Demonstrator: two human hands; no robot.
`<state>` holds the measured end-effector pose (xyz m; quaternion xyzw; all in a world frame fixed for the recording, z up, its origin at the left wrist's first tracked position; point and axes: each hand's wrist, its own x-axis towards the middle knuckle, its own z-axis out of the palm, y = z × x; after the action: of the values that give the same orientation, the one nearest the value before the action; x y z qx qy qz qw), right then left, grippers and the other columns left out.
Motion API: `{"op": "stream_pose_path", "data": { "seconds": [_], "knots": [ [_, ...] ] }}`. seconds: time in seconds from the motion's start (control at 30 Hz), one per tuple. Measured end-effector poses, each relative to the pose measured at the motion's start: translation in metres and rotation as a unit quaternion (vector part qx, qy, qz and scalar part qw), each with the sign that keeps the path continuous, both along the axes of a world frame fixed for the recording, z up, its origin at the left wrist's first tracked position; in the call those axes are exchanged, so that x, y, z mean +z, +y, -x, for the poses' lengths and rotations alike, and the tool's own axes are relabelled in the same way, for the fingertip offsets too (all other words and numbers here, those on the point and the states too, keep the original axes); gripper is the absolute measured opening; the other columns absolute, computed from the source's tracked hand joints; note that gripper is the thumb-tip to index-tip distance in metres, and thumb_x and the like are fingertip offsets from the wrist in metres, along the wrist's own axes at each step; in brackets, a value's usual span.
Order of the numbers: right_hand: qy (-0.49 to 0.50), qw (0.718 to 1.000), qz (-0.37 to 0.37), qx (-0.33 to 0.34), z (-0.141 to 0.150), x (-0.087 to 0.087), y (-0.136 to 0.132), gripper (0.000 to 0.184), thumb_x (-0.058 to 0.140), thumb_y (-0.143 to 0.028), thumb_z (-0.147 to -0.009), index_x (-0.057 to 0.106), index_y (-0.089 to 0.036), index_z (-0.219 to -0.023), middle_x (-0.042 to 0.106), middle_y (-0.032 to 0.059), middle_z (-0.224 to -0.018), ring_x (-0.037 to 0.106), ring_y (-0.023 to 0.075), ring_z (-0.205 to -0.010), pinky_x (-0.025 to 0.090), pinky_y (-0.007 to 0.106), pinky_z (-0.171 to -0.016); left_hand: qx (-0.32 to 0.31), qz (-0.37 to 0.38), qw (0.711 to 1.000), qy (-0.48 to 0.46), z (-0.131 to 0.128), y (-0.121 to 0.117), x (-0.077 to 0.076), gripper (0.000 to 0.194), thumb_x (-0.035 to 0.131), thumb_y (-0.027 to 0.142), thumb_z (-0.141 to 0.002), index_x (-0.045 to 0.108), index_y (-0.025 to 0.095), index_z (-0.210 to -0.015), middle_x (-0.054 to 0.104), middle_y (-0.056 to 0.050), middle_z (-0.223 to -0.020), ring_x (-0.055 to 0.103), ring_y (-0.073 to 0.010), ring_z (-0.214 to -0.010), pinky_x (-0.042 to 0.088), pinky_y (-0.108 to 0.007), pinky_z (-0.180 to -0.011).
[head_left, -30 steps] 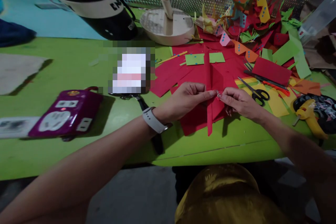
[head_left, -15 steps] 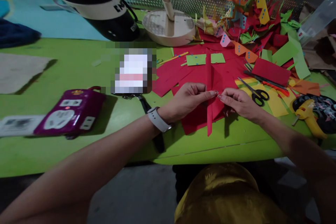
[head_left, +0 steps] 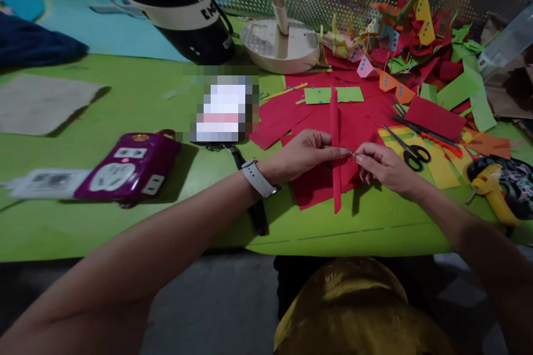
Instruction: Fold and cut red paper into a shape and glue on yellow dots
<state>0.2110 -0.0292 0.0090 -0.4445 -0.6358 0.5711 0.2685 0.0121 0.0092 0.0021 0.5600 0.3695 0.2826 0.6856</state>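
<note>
A narrow folded strip of red paper (head_left: 336, 188) stands lengthwise in front of me, held above the red sheets on the table. My left hand (head_left: 310, 152) pinches it near the middle, the thumb lying across the strip. My right hand (head_left: 385, 166) is closed at the strip's right side, thumb and fingertips pressed together close to the left thumb tip. What lies between the right fingertips is too small to make out. Beneath both hands spread loose red paper sheets (head_left: 308, 188), and a green paper piece (head_left: 318, 95) lies beyond the strip's far end.
Scissors (head_left: 412, 154) and a yellow glue gun (head_left: 493, 188) lie to the right. Behind them is a heap of colourful paper cutouts (head_left: 391, 39). A fan base (head_left: 270, 58), a dark tumbler (head_left: 195, 28), a phone (head_left: 222, 113) and a purple power strip (head_left: 129, 169) stand farther left.
The whole scene has shifted slightly right as the head view turned. Both hands stay at the red strip; the right fingertips look slightly lower beside the left thumb.
</note>
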Motion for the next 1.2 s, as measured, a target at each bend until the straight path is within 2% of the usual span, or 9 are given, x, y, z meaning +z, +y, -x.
{"op": "stream_pose_path", "data": {
  "seconds": [0.13, 0.27, 0.47, 0.73, 0.83, 0.93, 1.0, 1.1, 1.2],
  "knots": [
    [-0.008, 1.000, -0.012, -0.005, 0.000, 0.000, -0.001, 0.018, 0.053, -0.033, -0.091, 0.049, -0.021, -0.078, 0.054, -0.0058, -0.059, 0.051, 0.0076, -0.051, 0.043, 0.020, -0.050, 0.005, -0.028, 0.999, 0.019, 0.001, 0.002, -0.002, 0.038, 0.084, 0.037, -0.063, 0.054, 0.016, -0.052, 0.055, 0.005, -0.051, 0.046, -0.0055, -0.048, 0.036, -0.018, -0.046],
    [-0.003, 1.000, -0.020, -0.018, 0.000, 0.001, 0.000, 0.018, 0.053, -0.034, -0.089, 0.049, -0.021, -0.077, 0.054, -0.0058, -0.057, 0.051, 0.0080, -0.049, 0.042, 0.021, -0.049, 0.015, -0.021, 0.999, 0.020, 0.002, 0.004, -0.002, 0.037, 0.084, 0.034, -0.063, 0.053, 0.016, -0.051, 0.057, 0.004, -0.051, 0.050, -0.0067, -0.048, 0.040, -0.019, -0.047],
    [0.008, 1.000, -0.011, -0.026, -0.002, 0.002, 0.001, 0.018, 0.053, -0.035, -0.088, 0.049, -0.021, -0.076, 0.054, -0.0055, -0.057, 0.052, 0.0088, -0.050, 0.044, 0.021, -0.048, 0.003, 0.022, 1.000, -0.007, 0.006, 0.008, -0.001, 0.027, 0.080, 0.029, -0.066, 0.059, 0.016, -0.057, 0.065, 0.000, -0.059, 0.062, -0.0117, -0.056, 0.052, -0.025, -0.060],
    [0.014, 0.999, -0.023, -0.045, 0.001, -0.002, -0.001, 0.022, 0.055, -0.041, -0.087, 0.051, -0.021, -0.079, 0.057, -0.0037, -0.062, 0.056, 0.0102, -0.052, 0.045, 0.023, -0.049, 0.084, 0.010, 0.993, -0.080, 0.003, 0.009, -0.006, 0.021, 0.082, 0.030, -0.064, 0.069, 0.015, -0.068, 0.062, 0.004, -0.062, 0.054, -0.0068, -0.059, 0.044, -0.018, -0.059],
    [-0.048, 0.987, -0.129, -0.076, 0.000, 0.001, -0.005, 0.024, 0.055, -0.042, -0.089, 0.053, -0.021, -0.076, 0.054, -0.0035, -0.060, 0.052, 0.0105, -0.051, 0.043, 0.025, -0.049, 0.074, -0.004, 0.995, -0.065, 0.003, 0.008, -0.004, 0.025, 0.082, 0.033, -0.068, 0.066, 0.014, -0.064, 0.055, 0.005, -0.057, 0.046, -0.0054, -0.053, 0.037, -0.018, -0.052],
    [-0.100, 0.923, -0.341, -0.149, -0.005, 0.007, -0.005, 0.012, 0.059, -0.031, -0.087, 0.058, -0.022, -0.079, 0.059, -0.0006, -0.070, 0.053, 0.0126, -0.061, 0.046, 0.029, -0.060, 0.066, 0.031, 0.996, -0.050, 0.005, 0.006, 0.000, 0.026, 0.083, 0.033, -0.067, 0.066, 0.014, -0.064, 0.057, 0.004, -0.058, 0.046, -0.0060, -0.052, 0.033, -0.018, -0.049],
    [-0.118, 0.878, -0.440, -0.147, -0.008, 0.008, -0.002, 0.006, 0.060, -0.026, -0.086, 0.064, -0.024, -0.090, 0.064, 0.0029, -0.085, 0.058, 0.0165, -0.076, 0.050, 0.034, -0.072, 0.055, 0.063, 0.995, -0.058, 0.005, 0.005, 0.003, 0.026, 0.084, 0.033, -0.066, 0.065, 0.014, -0.065, 0.060, 0.003, -0.060, 0.049, -0.0066, -0.053, 0.035, -0.018, -0.048],
    [-0.147, 0.858, -0.483, -0.097, -0.012, 0.005, 0.002, 0.021, 0.059, -0.024, -0.089, 0.070, -0.027, -0.106, 0.065, 0.0042, -0.091, 0.060, 0.0187, -0.085, 0.050, 0.036, -0.078, 0.044, 0.100, 0.991, -0.082, 0.006, 0.004, 0.004, 0.027, 0.087, 0.032, -0.064, 0.066, 0.015, -0.067, 0.064, 0.002, -0.063, 0.053, -0.0076, -0.055, 0.040, -0.018, -0.051],
    [-0.147, 0.872, -0.465, -0.052, -0.015, -0.002, 0.005, 0.022, 0.057, -0.027, -0.094, 0.073, -0.030, -0.108, 0.063, 0.0033, -0.088, 0.058, 0.0165, -0.082, 0.050, 0.034, -0.075, 0.037, 0.106, 0.991, -0.070, 0.005, 0.003, 0.002, 0.024, 0.086, 0.030, -0.065, 0.068, 0.015, -0.069, 0.065, 0.001, -0.063, 0.056, -0.0084, -0.056, 0.042, -0.019, -0.053]
  ]
}}
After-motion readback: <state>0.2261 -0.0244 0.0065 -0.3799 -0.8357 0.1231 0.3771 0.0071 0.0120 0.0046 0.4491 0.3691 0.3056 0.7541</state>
